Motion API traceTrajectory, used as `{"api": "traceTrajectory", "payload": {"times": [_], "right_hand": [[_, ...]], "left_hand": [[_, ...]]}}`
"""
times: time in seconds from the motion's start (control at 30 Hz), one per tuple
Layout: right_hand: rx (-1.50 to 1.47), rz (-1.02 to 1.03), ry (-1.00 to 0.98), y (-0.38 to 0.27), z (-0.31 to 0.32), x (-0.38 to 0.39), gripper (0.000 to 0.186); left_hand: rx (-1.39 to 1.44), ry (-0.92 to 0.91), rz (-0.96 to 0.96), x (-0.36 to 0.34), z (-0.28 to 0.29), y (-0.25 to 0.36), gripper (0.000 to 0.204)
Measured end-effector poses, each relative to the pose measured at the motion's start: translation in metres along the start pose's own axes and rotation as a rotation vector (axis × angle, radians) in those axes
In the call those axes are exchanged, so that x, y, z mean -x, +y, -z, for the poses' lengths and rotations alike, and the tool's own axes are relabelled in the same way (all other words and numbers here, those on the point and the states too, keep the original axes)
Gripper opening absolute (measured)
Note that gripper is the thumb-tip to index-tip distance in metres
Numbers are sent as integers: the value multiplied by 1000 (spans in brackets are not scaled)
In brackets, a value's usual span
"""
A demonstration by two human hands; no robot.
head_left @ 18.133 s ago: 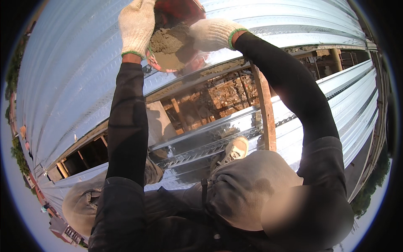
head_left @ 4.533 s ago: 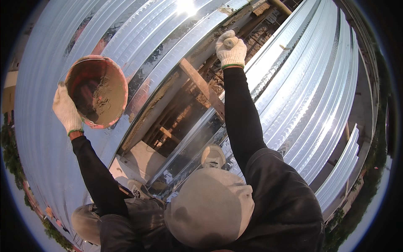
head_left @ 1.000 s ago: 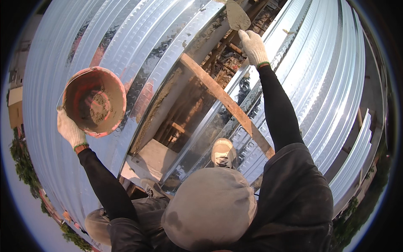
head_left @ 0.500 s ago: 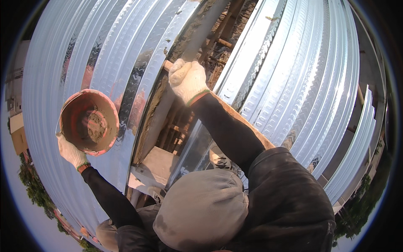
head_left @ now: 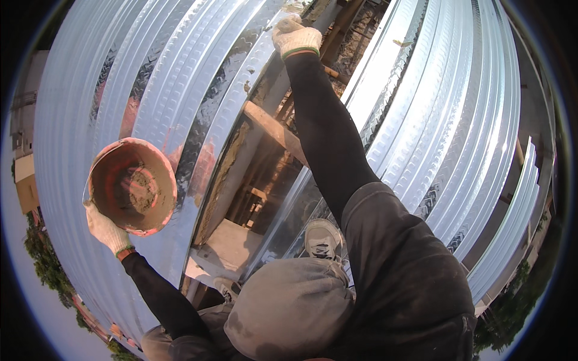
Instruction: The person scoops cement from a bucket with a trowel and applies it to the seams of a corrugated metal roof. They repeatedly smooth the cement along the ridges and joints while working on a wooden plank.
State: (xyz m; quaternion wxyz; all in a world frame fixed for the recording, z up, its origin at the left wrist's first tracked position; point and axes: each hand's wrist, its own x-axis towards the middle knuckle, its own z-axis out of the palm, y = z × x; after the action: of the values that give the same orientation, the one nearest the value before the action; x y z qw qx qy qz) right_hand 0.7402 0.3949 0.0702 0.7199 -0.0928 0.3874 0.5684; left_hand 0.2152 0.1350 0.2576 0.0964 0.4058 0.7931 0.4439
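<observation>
My left hand (head_left: 107,227), in a white knit glove, grips the lower left rim of a reddish bucket (head_left: 107,174). Wet grey-brown mortar (head_left: 143,189) lies in the bottom of the bucket, which is tipped so its mouth faces me. Farther out, my gloved right hand (head_left: 297,36) is closed near the edge of the left ribbed metal decking (head_left: 162,90), over the gap. Whatever those fingers hold is hidden by the glove. Mortar smears (head_left: 295,8) show on the decking edge just beyond the right hand.
An open gap with a concrete beam (head_left: 220,192) and timbers below runs between two sheets of shiny decking. A wooden plank (head_left: 274,129) crosses it under my right arm. More decking (head_left: 433,132) spreads to the right. My shoe (head_left: 323,239) rests near the gap.
My right hand has reached farther away and slightly right, past the plank, with the arm straighter. My left hand and the bucket have shifted slightly right and nearer.
</observation>
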Motion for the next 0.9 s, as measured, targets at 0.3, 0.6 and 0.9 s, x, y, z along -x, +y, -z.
{"api": "traceTrajectory", "payload": {"times": [0.3, 0.6, 0.9], "right_hand": [[134, -252, -330, -117, -56, -114, 17], [319, -81, 50, -33, 80, 44, 21], [1072, 330, 137, -89, 20, 11, 38]], "left_hand": [[85, -45, -1, -9, -1, -16, 50], [77, -41, 79, 8, -26, 32, 53], [108, -69, 12, -3, -16, 1, 51]]}}
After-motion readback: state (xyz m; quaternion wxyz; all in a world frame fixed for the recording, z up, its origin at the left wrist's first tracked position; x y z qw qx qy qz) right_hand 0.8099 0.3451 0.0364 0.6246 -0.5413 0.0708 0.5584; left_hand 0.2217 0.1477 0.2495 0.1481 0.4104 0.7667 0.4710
